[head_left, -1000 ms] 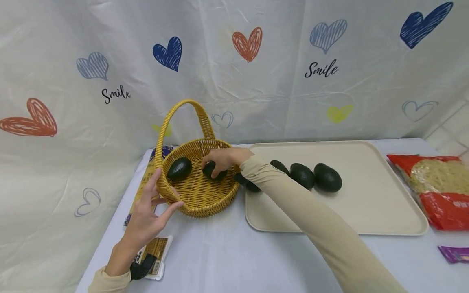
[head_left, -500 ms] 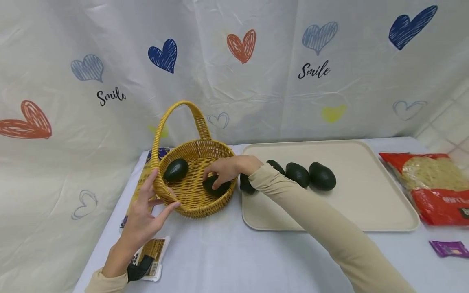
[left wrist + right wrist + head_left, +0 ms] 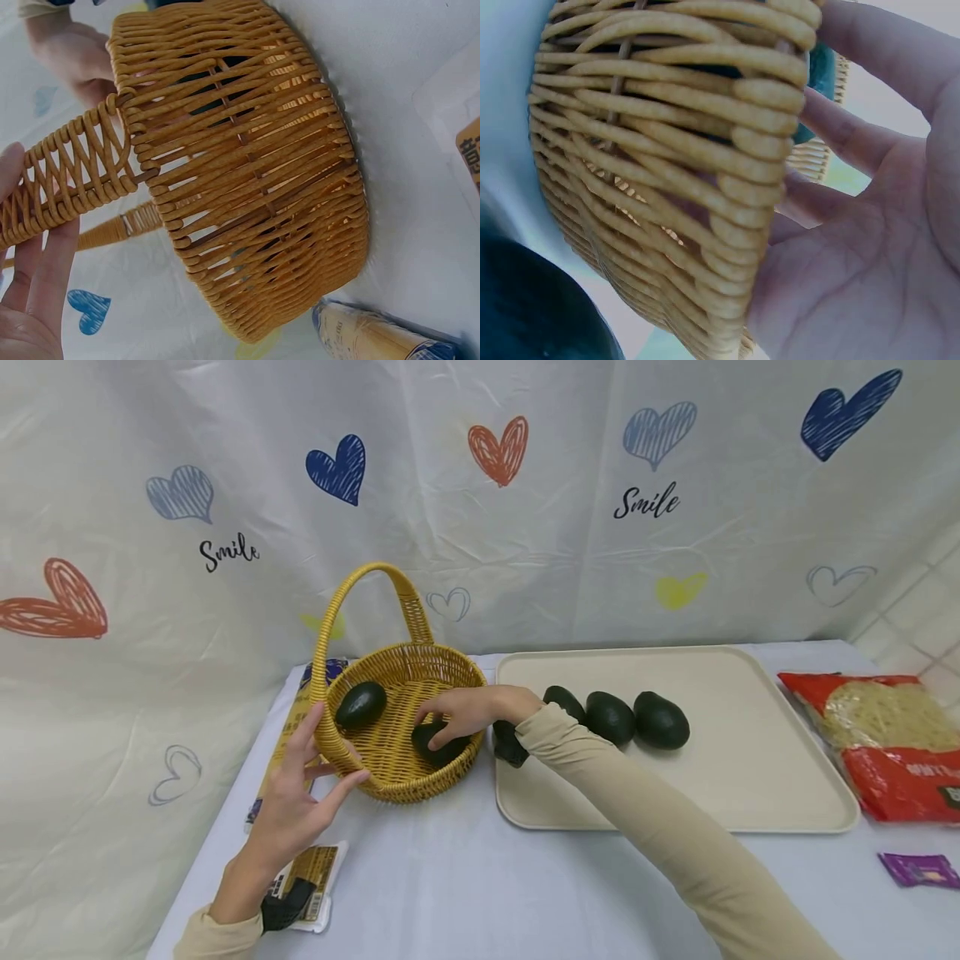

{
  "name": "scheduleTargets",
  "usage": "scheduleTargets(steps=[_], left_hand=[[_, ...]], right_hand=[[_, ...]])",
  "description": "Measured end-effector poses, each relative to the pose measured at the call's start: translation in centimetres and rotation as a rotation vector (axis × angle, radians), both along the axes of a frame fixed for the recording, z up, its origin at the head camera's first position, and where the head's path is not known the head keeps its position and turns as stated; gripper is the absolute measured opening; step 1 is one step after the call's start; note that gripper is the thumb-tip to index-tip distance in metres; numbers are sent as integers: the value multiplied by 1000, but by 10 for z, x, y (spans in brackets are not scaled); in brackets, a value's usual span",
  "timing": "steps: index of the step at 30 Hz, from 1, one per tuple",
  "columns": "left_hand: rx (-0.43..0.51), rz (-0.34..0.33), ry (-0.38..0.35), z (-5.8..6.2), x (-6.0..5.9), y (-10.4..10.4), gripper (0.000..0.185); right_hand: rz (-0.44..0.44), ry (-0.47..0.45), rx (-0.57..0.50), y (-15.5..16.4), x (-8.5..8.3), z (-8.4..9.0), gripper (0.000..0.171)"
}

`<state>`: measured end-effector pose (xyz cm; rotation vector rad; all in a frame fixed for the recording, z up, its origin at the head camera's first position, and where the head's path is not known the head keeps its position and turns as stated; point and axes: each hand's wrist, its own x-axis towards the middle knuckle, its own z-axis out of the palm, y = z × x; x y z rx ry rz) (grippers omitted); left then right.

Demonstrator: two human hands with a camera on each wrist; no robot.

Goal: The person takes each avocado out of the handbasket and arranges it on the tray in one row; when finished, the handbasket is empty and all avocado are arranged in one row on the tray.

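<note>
A yellow wicker basket (image 3: 397, 789) with a tall handle stands on the white tablecloth. One dark green avocado (image 3: 361, 704) lies at its left side. My right hand (image 3: 461, 710) reaches over the right rim and holds a second avocado (image 3: 442, 747) against the basket floor; in the right wrist view that avocado (image 3: 821, 71) shows between thumb and fingers of the right hand (image 3: 870, 247), behind the basket wall (image 3: 667, 165). My left hand (image 3: 300, 793) rests with straight fingers on the near left rim. In the left wrist view the left hand (image 3: 34, 277) lies along the handle base of the basket (image 3: 247, 187).
A beige tray (image 3: 720, 777) lies right of the basket with several avocados in a row, the rightmost avocado (image 3: 661, 720) in plain view. A red noodle pack (image 3: 892, 739) and a purple packet (image 3: 918, 868) lie far right. A snack packet (image 3: 315, 877) sits by my left wrist.
My right hand has carried the avocado from the basket's middle down to its near right side and lowered it onto the floor. The left hand stays on the rim.
</note>
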<state>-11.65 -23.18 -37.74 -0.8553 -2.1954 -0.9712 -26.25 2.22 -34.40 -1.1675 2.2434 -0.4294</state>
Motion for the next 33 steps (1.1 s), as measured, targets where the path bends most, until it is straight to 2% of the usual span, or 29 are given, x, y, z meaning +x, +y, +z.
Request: scheduleTargets(steps=[4, 12, 20, 23, 27, 33], left_hand=[[0, -7, 29, 1, -2, 1, 87], [-4, -9, 19, 3, -2, 3, 88], [-4, -6, 19, 5, -1, 5, 87], [-5, -9, 14, 6, -1, 6, 88], [1, -14, -3, 5, 0, 5, 88], [1, -13, -16, 4, 3, 2, 95]], right_hand=[[-30, -33, -24, -1, -1, -2, 54], [-75, -80, -43, -8, 0, -9, 61], [-57, -22, -85, -7, 4, -10, 61], [-74, 0, -160, -3, 5, -7, 62], [-93, 29, -314, 8, 7, 1, 62], [-166, 77, -489, 51, 21, 21, 64]])
